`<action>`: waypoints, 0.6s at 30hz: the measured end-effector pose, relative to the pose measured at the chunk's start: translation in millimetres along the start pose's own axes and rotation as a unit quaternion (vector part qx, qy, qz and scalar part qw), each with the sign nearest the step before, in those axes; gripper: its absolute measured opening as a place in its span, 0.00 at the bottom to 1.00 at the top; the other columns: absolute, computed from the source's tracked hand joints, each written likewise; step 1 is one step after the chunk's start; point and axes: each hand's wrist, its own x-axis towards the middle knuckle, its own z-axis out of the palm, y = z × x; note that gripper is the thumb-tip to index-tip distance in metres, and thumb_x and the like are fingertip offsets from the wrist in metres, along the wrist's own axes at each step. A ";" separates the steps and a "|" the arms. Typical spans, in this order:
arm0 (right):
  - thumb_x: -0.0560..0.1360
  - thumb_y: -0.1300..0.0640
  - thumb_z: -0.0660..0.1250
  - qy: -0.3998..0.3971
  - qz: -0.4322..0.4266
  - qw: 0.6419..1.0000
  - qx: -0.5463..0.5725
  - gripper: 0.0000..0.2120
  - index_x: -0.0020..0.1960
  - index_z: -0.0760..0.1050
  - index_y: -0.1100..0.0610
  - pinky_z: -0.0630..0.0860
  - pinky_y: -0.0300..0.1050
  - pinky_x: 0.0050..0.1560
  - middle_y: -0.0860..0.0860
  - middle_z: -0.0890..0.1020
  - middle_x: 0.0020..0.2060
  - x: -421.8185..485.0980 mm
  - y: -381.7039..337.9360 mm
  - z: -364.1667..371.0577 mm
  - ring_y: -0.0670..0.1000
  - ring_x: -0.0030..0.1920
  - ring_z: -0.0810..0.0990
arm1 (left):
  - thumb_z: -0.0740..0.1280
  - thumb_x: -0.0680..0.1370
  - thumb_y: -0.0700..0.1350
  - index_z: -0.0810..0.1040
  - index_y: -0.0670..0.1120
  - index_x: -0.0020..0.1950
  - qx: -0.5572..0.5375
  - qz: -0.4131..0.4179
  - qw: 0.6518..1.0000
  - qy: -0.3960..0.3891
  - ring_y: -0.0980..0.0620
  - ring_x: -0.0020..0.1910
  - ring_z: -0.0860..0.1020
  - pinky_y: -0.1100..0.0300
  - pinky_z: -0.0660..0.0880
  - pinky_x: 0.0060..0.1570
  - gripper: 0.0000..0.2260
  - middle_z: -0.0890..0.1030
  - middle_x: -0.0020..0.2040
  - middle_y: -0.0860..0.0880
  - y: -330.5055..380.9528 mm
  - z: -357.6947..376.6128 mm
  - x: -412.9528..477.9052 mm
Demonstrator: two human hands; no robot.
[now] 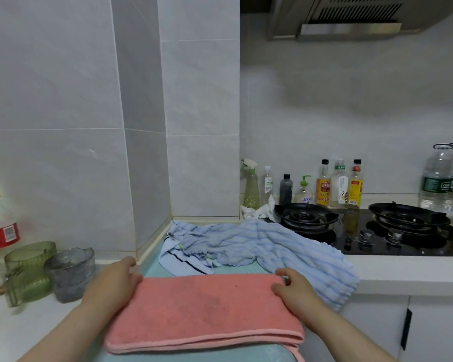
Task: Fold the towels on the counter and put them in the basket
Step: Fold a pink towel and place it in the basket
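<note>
Left hand [115,280] and right hand [294,286] grip the pink towel's [202,309] far corners; its near right corner droops at the counter's [403,271] front edge and could drag the fold loose

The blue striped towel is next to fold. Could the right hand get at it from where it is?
Probably yes. The right hand holds the pink towel by its right end, and the blue striped towel lies just beside it with nothing between. It would have to let go first.

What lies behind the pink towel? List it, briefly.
A crumpled heap of blue towels on the teal mat. How many towels there are, and whatever lies under them, is hidden.
</note>
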 end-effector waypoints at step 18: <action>0.72 0.69 0.65 -0.178 0.073 0.964 0.186 0.30 0.67 0.68 0.43 0.77 0.45 0.38 0.58 0.78 0.56 -21.4 -16.7 -26.2 0.56 0.41 0.79 | 0.40 0.53 0.82 0.48 0.58 0.78 0.050 0.217 0.944 -0.245 0.56 0.78 0.46 0.56 0.42 0.75 0.56 0.47 0.79 0.55 78.8 33.1 -69.5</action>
